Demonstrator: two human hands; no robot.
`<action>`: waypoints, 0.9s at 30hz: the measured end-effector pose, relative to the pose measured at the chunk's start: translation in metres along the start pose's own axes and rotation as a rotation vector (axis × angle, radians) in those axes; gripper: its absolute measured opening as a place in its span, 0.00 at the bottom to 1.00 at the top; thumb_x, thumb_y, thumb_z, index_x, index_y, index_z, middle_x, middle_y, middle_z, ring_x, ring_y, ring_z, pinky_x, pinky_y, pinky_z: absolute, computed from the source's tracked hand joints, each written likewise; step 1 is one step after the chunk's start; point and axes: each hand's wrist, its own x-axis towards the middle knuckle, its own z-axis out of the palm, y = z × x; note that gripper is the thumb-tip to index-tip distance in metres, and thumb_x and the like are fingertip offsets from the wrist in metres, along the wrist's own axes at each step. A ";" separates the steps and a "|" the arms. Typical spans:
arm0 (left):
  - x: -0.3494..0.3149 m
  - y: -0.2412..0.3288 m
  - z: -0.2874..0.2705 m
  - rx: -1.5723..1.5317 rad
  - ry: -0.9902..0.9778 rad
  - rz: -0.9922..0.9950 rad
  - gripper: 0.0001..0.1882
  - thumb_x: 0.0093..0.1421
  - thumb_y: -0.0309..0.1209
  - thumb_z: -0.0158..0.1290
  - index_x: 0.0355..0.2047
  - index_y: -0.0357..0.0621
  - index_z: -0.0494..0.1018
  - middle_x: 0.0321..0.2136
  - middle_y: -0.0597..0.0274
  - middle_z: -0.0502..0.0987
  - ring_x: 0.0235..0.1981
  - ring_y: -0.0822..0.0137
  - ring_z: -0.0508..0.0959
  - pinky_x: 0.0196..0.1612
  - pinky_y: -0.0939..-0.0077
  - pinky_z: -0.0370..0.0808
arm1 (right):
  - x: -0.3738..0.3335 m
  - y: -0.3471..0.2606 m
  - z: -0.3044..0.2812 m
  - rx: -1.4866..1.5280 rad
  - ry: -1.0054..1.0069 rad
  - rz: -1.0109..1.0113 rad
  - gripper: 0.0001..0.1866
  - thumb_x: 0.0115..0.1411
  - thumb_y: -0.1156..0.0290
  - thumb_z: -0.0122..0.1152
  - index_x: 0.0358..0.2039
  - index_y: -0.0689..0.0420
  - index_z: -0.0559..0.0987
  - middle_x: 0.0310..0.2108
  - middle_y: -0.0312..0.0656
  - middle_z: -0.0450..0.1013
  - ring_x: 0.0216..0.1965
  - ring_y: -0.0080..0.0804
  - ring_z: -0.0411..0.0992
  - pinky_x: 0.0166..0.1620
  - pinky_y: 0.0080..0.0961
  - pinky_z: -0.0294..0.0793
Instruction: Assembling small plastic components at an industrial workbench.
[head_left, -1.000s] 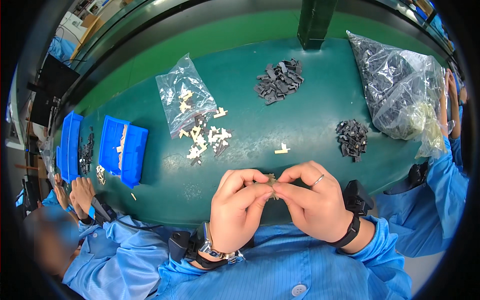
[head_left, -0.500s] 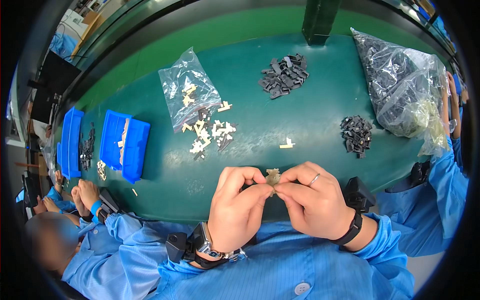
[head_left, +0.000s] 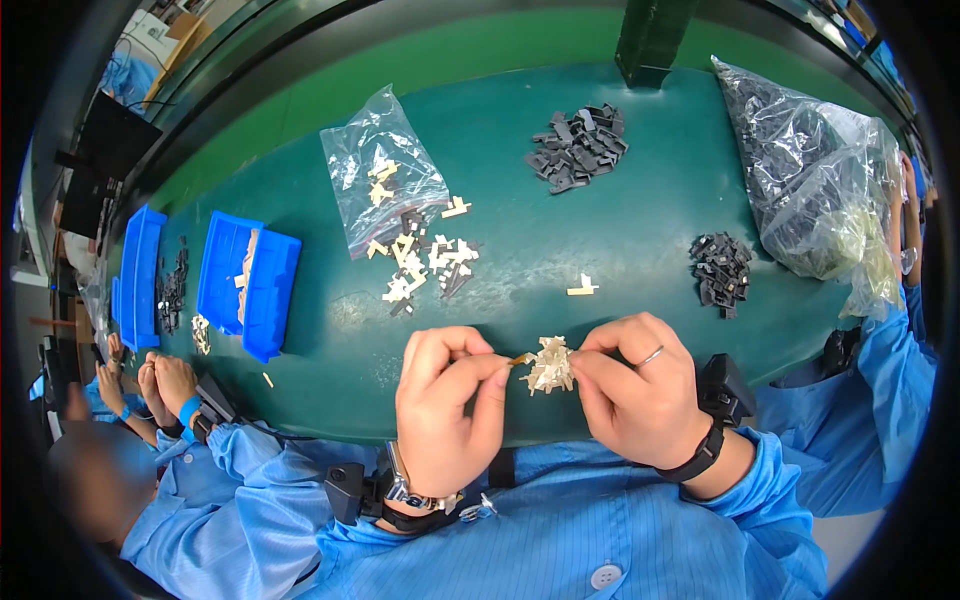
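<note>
Between my hands is a cluster of small cream plastic parts (head_left: 549, 367), spiky and irregular in outline. My right hand (head_left: 643, 395), a ring on one finger, pinches its right side. The fingertips of my left hand (head_left: 450, 400) are closed on a small amber-brown piece (head_left: 520, 360), whose end reaches the cluster's left side; whether the two are joined I cannot tell. Farther off on the table lies a single cream part (head_left: 582, 286). Left of it spreads a mixed heap of cream and dark parts (head_left: 430, 262), at the mouth of a clear zip bag (head_left: 372, 150).
Dark grey parts form a far pile (head_left: 577, 148) and a right-hand pile (head_left: 720, 272). A large clear bag of dark parts (head_left: 810, 170) stands far right. At left are blue bins (head_left: 268, 295) and a co-worker's hands (head_left: 168, 387). A dark green post (head_left: 650, 45) rises at the back.
My hands have moved apart slightly, the left one leftward. More of the cream cluster shows now, and the amber-brown piece has come into sight at my left fingertips.
</note>
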 end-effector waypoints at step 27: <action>0.001 0.023 0.005 -0.004 -0.010 0.055 0.09 0.45 0.18 0.64 0.29 0.38 0.80 0.31 0.59 0.74 0.31 0.65 0.72 0.30 0.77 0.70 | 0.001 -0.004 -0.014 0.334 -0.063 0.149 0.08 0.46 0.82 0.65 0.28 0.60 0.79 0.27 0.40 0.72 0.29 0.39 0.70 0.32 0.30 0.70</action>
